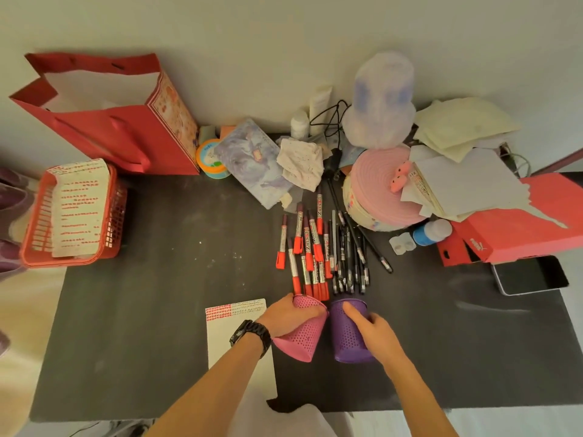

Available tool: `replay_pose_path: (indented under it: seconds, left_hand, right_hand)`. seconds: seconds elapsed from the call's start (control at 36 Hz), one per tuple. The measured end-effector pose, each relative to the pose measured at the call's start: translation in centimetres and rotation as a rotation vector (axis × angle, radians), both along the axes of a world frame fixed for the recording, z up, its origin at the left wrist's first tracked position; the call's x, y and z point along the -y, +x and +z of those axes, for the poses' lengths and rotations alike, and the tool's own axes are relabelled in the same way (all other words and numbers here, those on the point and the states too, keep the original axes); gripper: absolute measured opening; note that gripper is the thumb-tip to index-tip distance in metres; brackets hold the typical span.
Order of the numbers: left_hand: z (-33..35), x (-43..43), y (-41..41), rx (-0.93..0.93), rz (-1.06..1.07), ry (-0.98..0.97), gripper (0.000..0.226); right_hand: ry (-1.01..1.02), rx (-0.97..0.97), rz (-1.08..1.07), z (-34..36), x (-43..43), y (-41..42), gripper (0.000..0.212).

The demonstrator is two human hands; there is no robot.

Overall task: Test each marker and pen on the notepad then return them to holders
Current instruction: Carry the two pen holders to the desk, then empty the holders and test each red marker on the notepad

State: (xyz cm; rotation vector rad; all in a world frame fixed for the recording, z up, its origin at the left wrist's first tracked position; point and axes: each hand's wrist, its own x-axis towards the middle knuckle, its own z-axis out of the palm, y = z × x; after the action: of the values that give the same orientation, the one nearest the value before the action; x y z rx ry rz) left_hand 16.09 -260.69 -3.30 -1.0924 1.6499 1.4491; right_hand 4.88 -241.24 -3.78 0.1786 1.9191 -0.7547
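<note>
Now the notepad (233, 339) lies leftmost. The left hand (285, 313) grips the tilted pink holder (304, 335), and the right hand (372, 329) grips the purple holder (345, 334). Stand both upright, clear of the markers (307, 257) and pens (350, 260) lying just beyond.

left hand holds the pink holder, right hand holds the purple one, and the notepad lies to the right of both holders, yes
Not quite. The notepad lies to the left of both holders, partly under the left forearm, as the head view shows. The rest stands: the left hand holds the pink holder and the right hand holds the purple holder.
</note>
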Motion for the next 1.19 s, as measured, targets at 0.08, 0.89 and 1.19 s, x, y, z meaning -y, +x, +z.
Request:
replay_pose_path:
  seconds: [0.08,0.89,1.19]
  left_hand:
    - [0.7,0.2,1.5,-0.015,0.005,-0.020,0.115]
    - [-1.3,19.5,15.9,-0.508,0.831,-0.543,0.095]
    - [-4.1,20.7,15.9,-0.595,0.657,-0.735,0.099]
  right_hand:
    - [-0.072,-0.031,-0.021,0.3,-0.4,1.6,0.083]
    - [-0.674,-0.451,0.185,-3.2,25.4,9.6,0.097]
    - [-0.649,-0.729,0.242,-5.2,27.6,9.8,0.105]
